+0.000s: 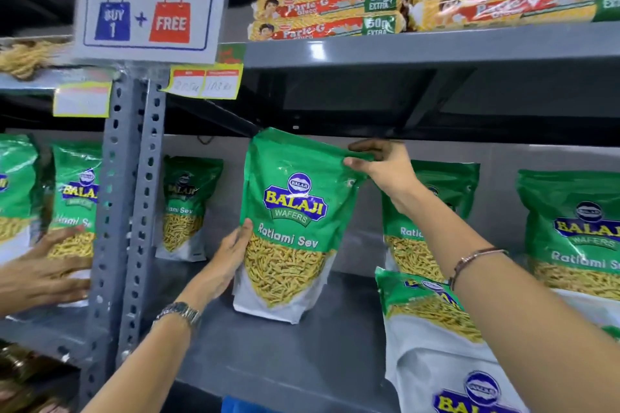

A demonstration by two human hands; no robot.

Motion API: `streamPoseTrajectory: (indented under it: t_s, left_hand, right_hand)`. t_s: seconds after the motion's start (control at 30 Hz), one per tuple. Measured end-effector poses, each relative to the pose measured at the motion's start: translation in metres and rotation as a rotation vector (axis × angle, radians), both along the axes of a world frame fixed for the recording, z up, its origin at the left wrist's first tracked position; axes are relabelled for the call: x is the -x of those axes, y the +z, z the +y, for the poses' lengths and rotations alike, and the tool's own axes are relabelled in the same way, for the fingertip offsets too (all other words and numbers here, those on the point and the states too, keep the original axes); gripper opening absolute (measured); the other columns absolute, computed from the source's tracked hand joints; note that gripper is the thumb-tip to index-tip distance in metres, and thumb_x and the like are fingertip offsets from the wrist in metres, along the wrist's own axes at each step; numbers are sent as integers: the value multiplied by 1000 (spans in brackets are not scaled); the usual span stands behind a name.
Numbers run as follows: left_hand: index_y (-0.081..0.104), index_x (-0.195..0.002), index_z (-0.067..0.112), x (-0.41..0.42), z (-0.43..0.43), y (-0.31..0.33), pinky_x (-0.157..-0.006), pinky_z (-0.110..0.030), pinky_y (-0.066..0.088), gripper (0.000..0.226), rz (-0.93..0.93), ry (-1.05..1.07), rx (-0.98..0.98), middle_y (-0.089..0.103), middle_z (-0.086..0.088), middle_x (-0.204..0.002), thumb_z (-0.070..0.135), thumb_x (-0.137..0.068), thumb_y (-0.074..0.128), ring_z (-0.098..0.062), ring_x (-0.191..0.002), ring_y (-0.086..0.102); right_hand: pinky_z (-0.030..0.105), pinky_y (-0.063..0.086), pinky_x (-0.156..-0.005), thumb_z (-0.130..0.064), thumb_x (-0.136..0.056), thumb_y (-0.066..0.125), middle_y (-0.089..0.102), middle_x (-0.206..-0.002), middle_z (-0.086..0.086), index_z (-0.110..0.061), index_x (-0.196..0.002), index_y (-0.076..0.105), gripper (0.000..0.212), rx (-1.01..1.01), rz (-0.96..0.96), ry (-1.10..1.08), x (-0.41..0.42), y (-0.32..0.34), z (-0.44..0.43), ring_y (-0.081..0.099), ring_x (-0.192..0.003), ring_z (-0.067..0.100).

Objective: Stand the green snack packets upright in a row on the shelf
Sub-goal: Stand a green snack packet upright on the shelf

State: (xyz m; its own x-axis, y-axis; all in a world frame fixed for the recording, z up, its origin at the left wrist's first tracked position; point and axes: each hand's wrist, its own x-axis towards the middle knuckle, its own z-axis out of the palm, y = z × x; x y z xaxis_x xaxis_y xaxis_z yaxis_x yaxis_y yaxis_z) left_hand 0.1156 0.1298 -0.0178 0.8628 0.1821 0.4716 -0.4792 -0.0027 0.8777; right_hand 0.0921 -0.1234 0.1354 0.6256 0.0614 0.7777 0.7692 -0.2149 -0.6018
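The right hand pinches the top corner of a green packet while the left hand cups its lower left edge, setting it upright mid-shelf. Next, I judge, it needs squaring up and letting go in line with the upright packets further right. Through its clear window, thin yellow sticks fill the lower half.

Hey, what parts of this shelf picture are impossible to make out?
Head view only:
- Price tags: handwriting blurred, unreadable.
- Packet behind the right hand: logo covered by the wrist.
- Far-right packet: name cut by the frame edge.
- Packet behind the upright post: partly hidden.
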Motion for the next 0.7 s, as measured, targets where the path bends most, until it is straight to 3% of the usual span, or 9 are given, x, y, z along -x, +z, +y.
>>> streamPoseTrajectory:
  t_s: [0.13,0.23,0.33,0.4,0.53,0.6,0.7]
  left_hand:
    - [37,-137,13,9,-9,4,-113,-45,26,98,29,-56,71,46,-7,-140,72,-61,53,-23,-129,42]
    - [38,-137,15,11,-9,4,-112,-42,27,78,87,-54,100,48,-5,-137,64,-77,45,-22,-127,44]
    - [38,-138,16,12,-10,2,-109,-37,30,54,119,-97,121,51,-4,-132,46,-93,29,-20,-120,48]
    - [39,-136,18,12,-10,1,-107,-36,32,53,107,-86,93,52,-2,-129,48,-93,28,-18,-117,49]
    - [43,-129,15,3,-10,-6,-109,-37,29,81,124,100,36,50,0,-134,76,-75,38,-19,-123,45]
    - [44,-120,15,9,-15,-5,-102,-35,32,57,84,262,31,51,-5,-130,60,-88,31,-22,-119,46]
    - [38,-127,15,15,-19,-7,-104,-39,29,54,56,287,93,44,-10,-138,54,-91,27,-25,-127,40]
  right_hand:
    - [34,53,-87,-4,-68,79,68,-92,4,-18,-75,67,20,-142,20,-19,-8,-3,10,65,-96,23]
    - [31,51,-83,-10,-70,78,64,-84,-1,-16,-90,59,28,-142,92,4,-11,-5,18,62,-86,18]
    - [40,54,-86,-10,-72,77,63,-100,8,-11,-108,53,43,4,268,44,-15,-18,23,62,-98,25]
    - [41,56,-82,-8,-76,73,59,-104,10,-3,-118,50,49,48,318,38,-16,-28,25,61,-103,30]
    - [40,56,-80,-3,-79,69,57,-93,5,0,-117,52,41,-16,328,74,-14,-37,23,59,-98,26]
    - [43,55,-85,-6,-79,70,58,-94,3,-3,-115,53,40,-16,341,58,-12,-39,22,58,-99,24]
    - [45,52,-90,-21,-72,78,59,-118,6,-7,-122,46,60,116,469,24,-13,-47,20,57,-109,24]
